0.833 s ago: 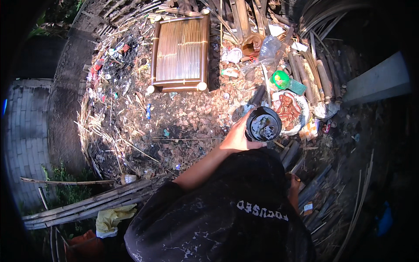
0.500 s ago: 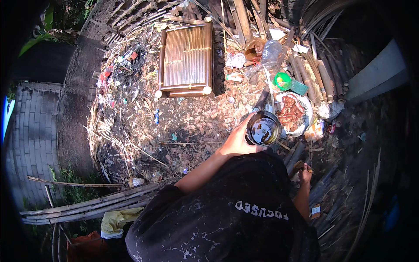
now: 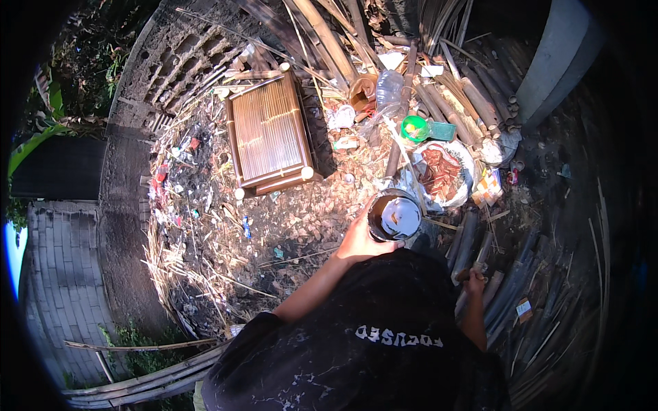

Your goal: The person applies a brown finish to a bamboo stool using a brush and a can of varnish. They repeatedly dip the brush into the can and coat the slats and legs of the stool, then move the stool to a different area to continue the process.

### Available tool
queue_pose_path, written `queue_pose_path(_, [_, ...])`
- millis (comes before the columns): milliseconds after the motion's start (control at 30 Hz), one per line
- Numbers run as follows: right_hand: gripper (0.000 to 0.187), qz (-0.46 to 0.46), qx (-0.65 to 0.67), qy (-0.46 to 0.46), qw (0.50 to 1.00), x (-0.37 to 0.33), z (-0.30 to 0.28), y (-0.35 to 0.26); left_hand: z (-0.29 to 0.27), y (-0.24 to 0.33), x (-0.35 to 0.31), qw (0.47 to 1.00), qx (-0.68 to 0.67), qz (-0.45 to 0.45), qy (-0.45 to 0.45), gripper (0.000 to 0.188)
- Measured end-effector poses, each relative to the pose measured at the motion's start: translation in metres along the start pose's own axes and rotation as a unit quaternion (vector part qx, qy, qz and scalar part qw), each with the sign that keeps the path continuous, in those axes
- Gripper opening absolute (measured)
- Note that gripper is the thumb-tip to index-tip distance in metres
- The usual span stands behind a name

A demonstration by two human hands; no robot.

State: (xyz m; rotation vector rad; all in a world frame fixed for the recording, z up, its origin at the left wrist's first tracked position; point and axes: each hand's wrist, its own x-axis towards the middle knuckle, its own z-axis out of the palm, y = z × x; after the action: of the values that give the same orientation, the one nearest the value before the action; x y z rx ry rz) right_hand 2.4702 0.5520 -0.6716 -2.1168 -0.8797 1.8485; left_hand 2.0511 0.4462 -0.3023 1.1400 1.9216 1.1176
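My left hand is wrapped round the side of a dark-rimmed jar, held in front of my chest. Its open top faces up, and a shiny liquid inside reflects the light. Down at my right side, in shade, my right hand is closed on a small thing that I cannot make out. Ahead and to the left, a small bamboo table with a glossy slatted top stands on the littered ground, apart from both hands.
Right of the jar stand a round tub with reddish-brown contents and a green bowl. Behind them lie a clear plastic bottle and cut bamboo poles. More poles lie by my right hand. A grey post rises at far right.
The view has turned, so the bamboo table appears tilted and lower. My left hand still holds the jar, which has shifted slightly left in view. My right hand appears slightly lower.
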Motion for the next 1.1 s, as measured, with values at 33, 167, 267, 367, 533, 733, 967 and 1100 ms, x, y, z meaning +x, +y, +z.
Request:
queue_pose_path(33, [0.023,0.003,-0.011,0.000,1.000,-0.003,-0.002,0.002,0.001,0.002,0.000,1.000,0.007,0.008,-0.007,0.114])
queue_pose_path(167, [0.028,-0.033,0.050,-0.003,0.998,0.012,-0.011,0.040,0.007,0.015,0.006,0.999,0.008,0.014,-0.037,0.112])
queue_pose_path(267, [0.027,-0.054,0.091,-0.005,0.994,0.020,-0.014,0.055,0.014,0.022,0.016,0.998,-0.014,0.037,-0.057,0.103])
queue_pose_path(367, [0.028,-0.007,0.029,0.024,0.999,-0.005,-0.010,0.038,0.022,0.027,0.019,0.995,-0.015,0.063,-0.072,0.094])
queue_pose_path(533, [0.031,-0.008,0.081,0.093,0.992,-0.034,-0.014,0.034,0.044,0.047,0.024,0.988,-0.116,0.016,-0.102,0.091])
queue_pose_path(733, [0.022,-0.042,0.051,0.221,0.973,-0.018,-0.022,0.109,0.059,0.024,0.050,0.976,-0.074,0.088,-0.185,0.076])
queue_pose_path(967, [0.028,-0.035,0.248,0.203,0.947,-0.161,0.006,0.057,0.067,0.040,0.082,0.946,-0.062,0.109,-0.298,0.079])
queue_pose_path(1100, [0.023,-0.022,0.240,0.197,0.950,-0.147,0.027,0.149,0.081,0.042,0.103,0.935,-0.078,0.151,-0.313,0.069])
